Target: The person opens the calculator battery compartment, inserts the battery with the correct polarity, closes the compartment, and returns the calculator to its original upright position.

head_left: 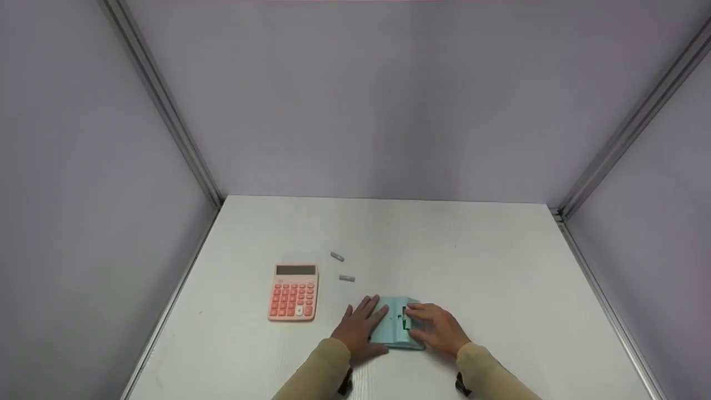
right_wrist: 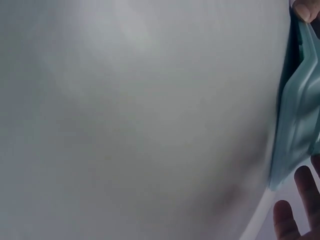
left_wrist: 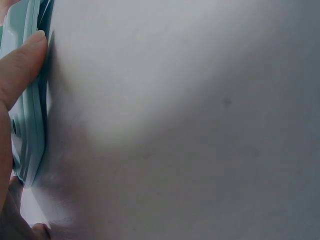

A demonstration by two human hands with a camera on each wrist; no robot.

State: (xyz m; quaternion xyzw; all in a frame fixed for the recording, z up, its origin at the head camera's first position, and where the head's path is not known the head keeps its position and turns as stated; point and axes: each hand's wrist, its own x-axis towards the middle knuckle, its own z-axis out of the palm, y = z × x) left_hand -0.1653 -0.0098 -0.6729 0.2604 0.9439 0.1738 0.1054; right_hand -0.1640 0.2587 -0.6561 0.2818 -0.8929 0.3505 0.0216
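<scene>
A teal calculator [head_left: 383, 333] lies face down on the white table, with an opening in its back that shows dark edges. My left hand [head_left: 360, 331] is spread over its left part, thumb along the near edge; in the left wrist view the thumb [left_wrist: 25, 65] presses on the teal case [left_wrist: 32, 130]. At the opening, my right hand [head_left: 441, 330] pinches a small teal battery cover [head_left: 407, 322] between thumb and forefinger. In the right wrist view the other fingers [right_wrist: 306, 185] stand off the case [right_wrist: 295, 120], and the cover is out of sight there.
A pink calculator [head_left: 294, 293] lies face up to the left. Two small grey cylinders, which look like batteries, lie behind the hands: one [head_left: 337, 256] farther back, one [head_left: 347, 278] nearer. Grey panels [head_left: 355, 100] wall in the table at the back and both sides.
</scene>
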